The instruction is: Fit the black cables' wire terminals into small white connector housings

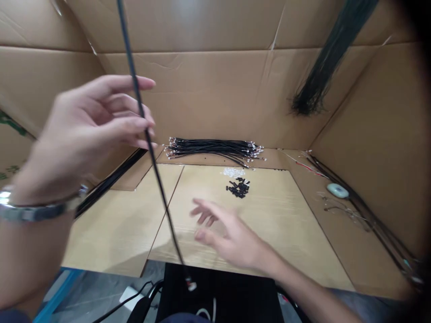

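My left hand (111, 112) is raised at the left, with its thumb and fingers closed around a long, thin black cable (156, 172). The cable slants from the top edge down past the table's front edge, and a small white connector (191, 285) hangs at its lower end. Lower down, to the right of the cable, my right hand (220, 231) hovers over the table with fingers apart and nothing in them. Beyond it lie a small pile of short black tube pieces (239, 188) and a scatter of tiny white pieces (234, 172).
A bundle of black cables with white connectors (212, 147) lies along the back cardboard wall (215, 98). Dark strands (326, 67) hang at upper right. A pale round object (337, 190), glasses (346, 211) and long dark cables (377, 229) line the right side.
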